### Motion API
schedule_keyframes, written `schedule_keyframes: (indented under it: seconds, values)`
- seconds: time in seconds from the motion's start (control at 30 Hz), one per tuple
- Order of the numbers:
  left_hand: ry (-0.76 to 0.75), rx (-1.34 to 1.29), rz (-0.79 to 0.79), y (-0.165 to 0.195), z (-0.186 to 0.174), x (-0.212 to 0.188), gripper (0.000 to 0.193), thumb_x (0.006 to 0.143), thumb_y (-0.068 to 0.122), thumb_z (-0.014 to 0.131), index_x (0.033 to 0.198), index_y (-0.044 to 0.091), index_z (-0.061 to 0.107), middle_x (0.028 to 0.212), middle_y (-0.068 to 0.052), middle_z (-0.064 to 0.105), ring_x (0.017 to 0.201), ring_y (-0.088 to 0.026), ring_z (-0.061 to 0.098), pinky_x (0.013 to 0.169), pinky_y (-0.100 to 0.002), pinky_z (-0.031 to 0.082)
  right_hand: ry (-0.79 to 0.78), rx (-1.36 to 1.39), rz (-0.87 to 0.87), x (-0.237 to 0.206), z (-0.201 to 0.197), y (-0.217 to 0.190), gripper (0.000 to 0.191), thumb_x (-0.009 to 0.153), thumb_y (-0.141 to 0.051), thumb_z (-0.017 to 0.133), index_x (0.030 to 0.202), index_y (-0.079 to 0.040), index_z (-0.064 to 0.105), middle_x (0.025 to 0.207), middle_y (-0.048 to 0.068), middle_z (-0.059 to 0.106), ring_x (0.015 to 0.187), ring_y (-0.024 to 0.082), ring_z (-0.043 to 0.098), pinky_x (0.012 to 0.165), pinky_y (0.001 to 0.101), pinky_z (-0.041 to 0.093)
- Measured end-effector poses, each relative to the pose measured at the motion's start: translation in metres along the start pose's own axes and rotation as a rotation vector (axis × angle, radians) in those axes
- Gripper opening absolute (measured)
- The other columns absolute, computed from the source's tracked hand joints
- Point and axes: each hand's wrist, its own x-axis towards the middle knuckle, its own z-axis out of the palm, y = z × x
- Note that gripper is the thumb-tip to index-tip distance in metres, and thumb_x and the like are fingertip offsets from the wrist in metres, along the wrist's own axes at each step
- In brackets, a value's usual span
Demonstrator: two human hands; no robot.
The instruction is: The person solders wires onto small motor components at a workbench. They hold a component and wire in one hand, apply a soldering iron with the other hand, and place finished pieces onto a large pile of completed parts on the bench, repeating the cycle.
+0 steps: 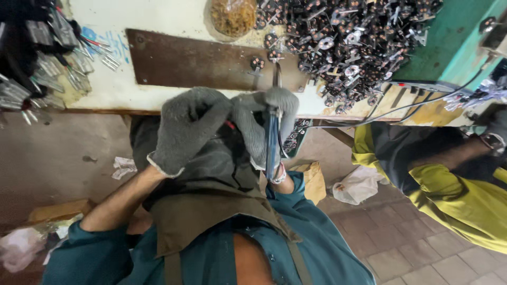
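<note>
Blue-handled tool (272,138) inside gloved right hand (266,124).

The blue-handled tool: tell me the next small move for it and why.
Probably ease the tip of the blue-handled tool forward onto the small round part lying on the brown plate. The gloved right hand grips the tool upright at the bench edge with the gloved left hand beside it, and that part lies just beyond the tip.
</note>
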Motion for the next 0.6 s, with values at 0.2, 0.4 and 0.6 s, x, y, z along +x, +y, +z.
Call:
schedule_keyframes:
  seconds: [0.2, 0.4, 0.6]
  values:
    - [0.033, 0.479, 0.527, 0.018, -0.033, 0.041, 0.007, 0.104, 0.009, 0.072, 0.1, 0.006, 0.068, 0.095, -0.009, 0.073, 0.077, -0.018, 0.073, 0.068, -0.029, 0.058, 0.061, -0.277, -0.042, 0.019, -0.002, 0.017, 0.047, 0.076, -0.005, 0.093, 0.111, -0.008, 0.062, 0.099, 0.012, 0.069, 0.087, 0.022, 0.068, 0.081, 0.032, 0.056]
    - [0.102, 0.664, 0.566, 0.026, -0.037, 0.093, 0.01, 0.106, 0.011, 0.073, 0.102, 0.005, 0.066, 0.078, -0.004, 0.071, 0.076, -0.013, 0.073, 0.069, -0.03, 0.058, -0.096, -0.153, -0.189, 0.029, 0.004, 0.028, 0.041, 0.089, 0.004, 0.084, 0.121, -0.005, 0.059, 0.123, 0.018, 0.072, 0.102, 0.031, 0.075, 0.09, 0.038, 0.062]
    - [0.024, 0.446, 0.362, 0.016, -0.046, 0.063, 0.008, 0.113, 0.015, 0.071, 0.108, 0.01, 0.067, 0.085, -0.002, 0.072, 0.066, -0.01, 0.07, 0.058, -0.024, 0.054, -0.087, -0.162, -0.244, 0.044, -0.008, 0.032, 0.042, 0.085, 0.006, 0.079, 0.116, -0.008, 0.055, 0.122, 0.019, 0.072, 0.097, 0.03, 0.073, 0.089, 0.041, 0.058]
